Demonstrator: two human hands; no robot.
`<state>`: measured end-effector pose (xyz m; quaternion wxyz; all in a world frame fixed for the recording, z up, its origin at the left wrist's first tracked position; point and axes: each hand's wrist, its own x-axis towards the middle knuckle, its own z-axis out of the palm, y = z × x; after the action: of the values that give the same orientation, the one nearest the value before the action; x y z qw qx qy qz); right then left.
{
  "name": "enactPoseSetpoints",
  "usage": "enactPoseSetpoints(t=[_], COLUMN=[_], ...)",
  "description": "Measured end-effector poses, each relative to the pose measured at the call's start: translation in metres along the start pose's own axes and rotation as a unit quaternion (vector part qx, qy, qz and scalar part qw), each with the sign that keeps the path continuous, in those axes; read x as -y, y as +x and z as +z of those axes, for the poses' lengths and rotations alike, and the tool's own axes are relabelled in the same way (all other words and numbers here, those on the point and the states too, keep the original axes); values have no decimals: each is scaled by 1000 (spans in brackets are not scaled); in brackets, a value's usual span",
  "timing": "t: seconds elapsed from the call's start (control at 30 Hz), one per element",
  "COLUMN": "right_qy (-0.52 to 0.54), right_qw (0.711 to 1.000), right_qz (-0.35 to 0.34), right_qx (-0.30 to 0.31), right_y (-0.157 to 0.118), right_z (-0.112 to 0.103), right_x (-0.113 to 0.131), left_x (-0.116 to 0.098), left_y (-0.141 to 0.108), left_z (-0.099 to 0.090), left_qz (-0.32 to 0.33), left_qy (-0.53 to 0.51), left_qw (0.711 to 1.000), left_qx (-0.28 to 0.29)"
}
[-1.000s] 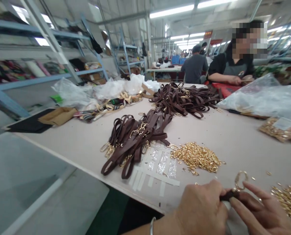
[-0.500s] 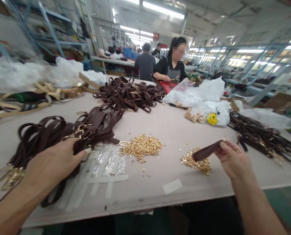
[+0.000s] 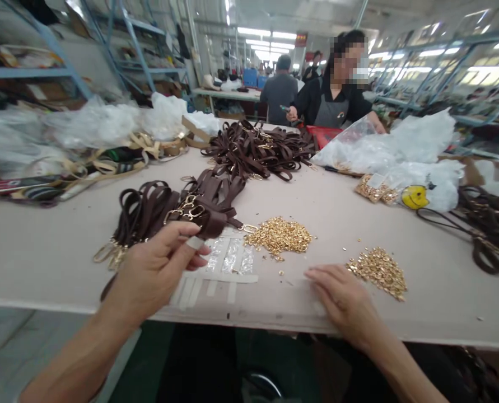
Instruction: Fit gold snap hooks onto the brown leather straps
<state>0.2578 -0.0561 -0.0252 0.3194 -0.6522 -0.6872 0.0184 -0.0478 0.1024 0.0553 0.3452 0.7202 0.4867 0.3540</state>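
Observation:
My left hand [image 3: 157,268] is closed over the near side of a bundle of dark brown straps [image 3: 148,207] with gold clasps. Its thumb wears a whitish tape wrap, and a brown strap [image 3: 213,224] curls out at its fingertips. Just above the tabletop, my right hand [image 3: 341,296] reaches inward with its fingers stretched out and nothing visible in them. It lies between a left pile of small gold metal pieces [image 3: 280,235] and a right pile of gold pieces [image 3: 379,271], nearer the right one.
A larger heap of brown straps [image 3: 261,148] lies at the back, with more straps [image 3: 488,224] at right. Clear plastic bags [image 3: 425,140] lie behind. Taped small plastic packets [image 3: 232,257] are near my left hand. A co-worker [image 3: 333,101] stands across the table [image 3: 316,201].
The brown strap end my right hand held over the right gold pile is out of that hand, which has moved inward. My left hand has risen off the bundle slightly. The view has shifted.

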Motion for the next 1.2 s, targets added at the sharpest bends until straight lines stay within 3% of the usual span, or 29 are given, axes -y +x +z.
enactPoseSetpoints(t=[0.1, 0.17, 0.27, 0.33, 0.43, 0.5, 0.57, 0.67, 0.73, 0.97, 1.2], right_qy=[-79, -108, -65, 11, 143, 241, 349, 466, 498, 577, 544], right_qw=[993, 989, 993, 997, 988, 960, 911, 839, 816, 731, 757], right_qz=[-72, -87, -101, -76, 44, 143, 219, 275, 288, 346, 345], right_qx=[55, 44, 9, -27, -40, -3, 32, 51, 59, 112, 113], right_y=[10, 12, 11, 9, 5, 4, 3, 2, 0, -4, 0], right_z=[35, 49, 59, 58, 50, 44, 39, 34, 32, 32, 27], right_x=[31, 34, 27, 24, 29, 38, 46, 54, 56, 58, 60], left_x=[4, 10, 20, 25, 25, 21, 16, 9, 5, -2, -5], left_y=[-23, -36, -52, -61, -72, -77, -81, -88, -91, -98, -98], left_z=[17, 26, 37, 45, 61, 71, 78, 84, 88, 98, 103], left_qz=[19, 28, 13, -45, -145, -190, -218, -236, -237, -182, -164], left_qy=[-76, -102, -152, -205, -276, -312, -364, -414, -411, -349, -291], left_qw=[992, 986, 977, 967, 944, 925, 898, 856, 846, 875, 892], left_qx=[95, 125, 148, 147, 111, 100, 120, 199, 245, 280, 304])
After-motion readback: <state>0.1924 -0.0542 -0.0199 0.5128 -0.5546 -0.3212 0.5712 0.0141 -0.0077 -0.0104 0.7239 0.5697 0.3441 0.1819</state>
